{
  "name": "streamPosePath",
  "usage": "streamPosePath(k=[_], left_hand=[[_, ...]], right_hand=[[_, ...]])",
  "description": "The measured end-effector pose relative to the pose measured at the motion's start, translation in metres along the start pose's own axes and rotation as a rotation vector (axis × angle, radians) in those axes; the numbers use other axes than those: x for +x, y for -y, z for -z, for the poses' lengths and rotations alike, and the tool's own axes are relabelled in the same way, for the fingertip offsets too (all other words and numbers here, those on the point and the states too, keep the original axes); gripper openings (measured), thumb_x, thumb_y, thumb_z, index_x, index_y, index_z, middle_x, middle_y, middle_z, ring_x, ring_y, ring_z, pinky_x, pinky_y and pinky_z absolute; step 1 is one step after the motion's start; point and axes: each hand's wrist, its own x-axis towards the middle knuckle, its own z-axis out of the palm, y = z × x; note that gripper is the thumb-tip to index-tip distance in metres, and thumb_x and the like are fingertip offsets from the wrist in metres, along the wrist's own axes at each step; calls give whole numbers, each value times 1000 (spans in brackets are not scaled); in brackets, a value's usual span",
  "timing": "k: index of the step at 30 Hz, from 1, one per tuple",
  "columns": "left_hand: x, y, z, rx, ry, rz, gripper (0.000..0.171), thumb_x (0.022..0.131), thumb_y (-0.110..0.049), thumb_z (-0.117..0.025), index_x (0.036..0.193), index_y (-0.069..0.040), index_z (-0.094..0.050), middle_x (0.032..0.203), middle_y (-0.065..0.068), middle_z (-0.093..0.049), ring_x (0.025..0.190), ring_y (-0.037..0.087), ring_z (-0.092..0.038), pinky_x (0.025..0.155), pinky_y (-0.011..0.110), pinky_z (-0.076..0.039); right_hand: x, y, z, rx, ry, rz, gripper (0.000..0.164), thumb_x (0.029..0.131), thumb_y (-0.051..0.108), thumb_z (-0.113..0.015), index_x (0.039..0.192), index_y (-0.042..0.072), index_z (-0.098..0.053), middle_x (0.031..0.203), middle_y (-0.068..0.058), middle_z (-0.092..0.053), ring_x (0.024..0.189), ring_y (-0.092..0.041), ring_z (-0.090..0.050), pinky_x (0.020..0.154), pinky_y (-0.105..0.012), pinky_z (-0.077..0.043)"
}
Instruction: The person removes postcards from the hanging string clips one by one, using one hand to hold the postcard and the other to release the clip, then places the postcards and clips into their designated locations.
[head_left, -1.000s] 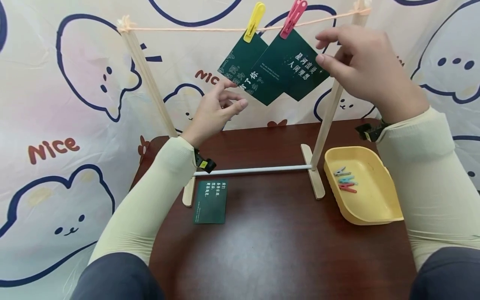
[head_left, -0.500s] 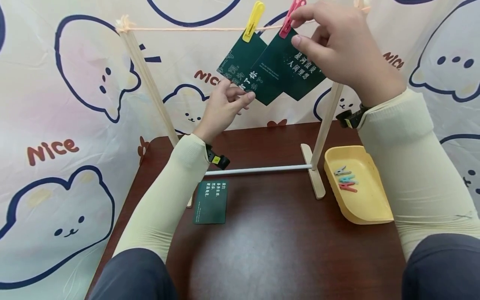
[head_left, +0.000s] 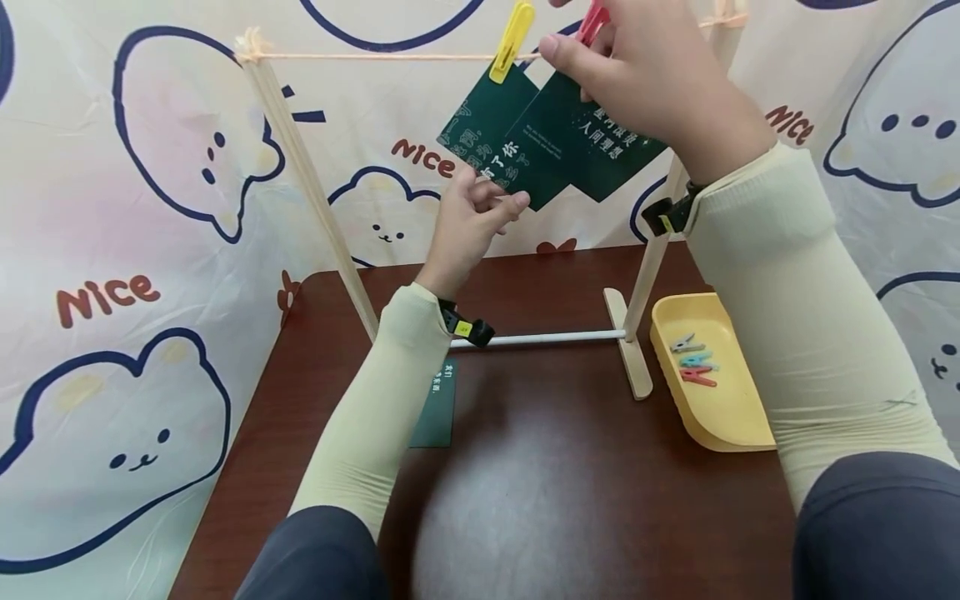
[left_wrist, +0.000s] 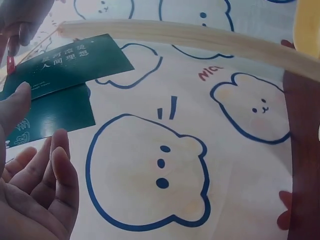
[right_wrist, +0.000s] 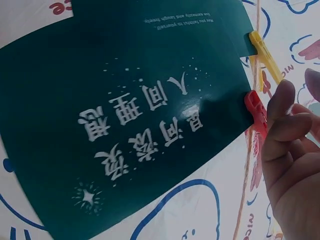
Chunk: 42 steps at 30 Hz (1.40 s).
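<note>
Two dark green printed cards hang overlapping from a string (head_left: 375,57). A yellow clothespin (head_left: 512,42) clips the left card (head_left: 480,125); a pink-red clothespin (right_wrist: 256,111) clips the right card (right_wrist: 125,125). My right hand (head_left: 652,75) is raised in front of the pink-red clothespin, partly covering it and the card; its thumb and forefinger are apart, near the yellow clothespin. Below the cards' lower edge is my left hand (head_left: 468,229), fingers loosely bent. In the left wrist view its thumb and fingers (left_wrist: 65,175) stand apart, with nothing held between them.
The string joins two wooden posts (head_left: 307,183) linked by a white rod (head_left: 547,339). On the brown table (head_left: 562,500), a third green card (head_left: 438,412) lies partly behind my left arm. A yellow tray (head_left: 738,408) at right holds several small clothespins (head_left: 697,361).
My right hand has moved left and up, from the right card's corner to the pink-red clothespin. My left hand has shifted slightly right along the lower edge. The cards hang as before.
</note>
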Motion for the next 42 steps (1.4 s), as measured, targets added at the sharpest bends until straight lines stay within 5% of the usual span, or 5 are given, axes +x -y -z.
streamPosePath(k=[9,22,34,42], left_hand=[[-12,11,4,-5,-53,-11,39,88,-23,-75,117,-10,-52,102,6,-69,88,25,-63,72,35,-53],[-17,14,0,113,-38,-22,32,89,-28,-73,111,-9,-59,98,1,-71,82,22,-63,73,36,-54],[-28,-13,-5,138,-17,-52,19,95,-7,-63,111,3,-65,100,16,-70,79,31,-64,69,32,-52],[-18,11,-7,139,5,-52,14,96,-13,-62,105,-3,-67,94,5,-71,77,28,-62,74,44,-52]], right_hand=[[9,14,-5,9,30,-24,56,97,53,-46,146,24,-42,132,-2,-54,66,-6,-53,74,-18,-48],[19,28,-12,-37,167,-30,61,100,52,-39,155,32,-21,155,10,-31,68,-16,-61,63,-19,-48],[25,34,-10,-10,246,-4,61,102,48,-36,155,22,-24,147,-1,-43,68,-18,-65,60,-19,-50],[25,30,-9,12,241,18,54,104,44,-29,151,18,-35,112,-9,-59,60,-17,-62,57,-19,-49]])
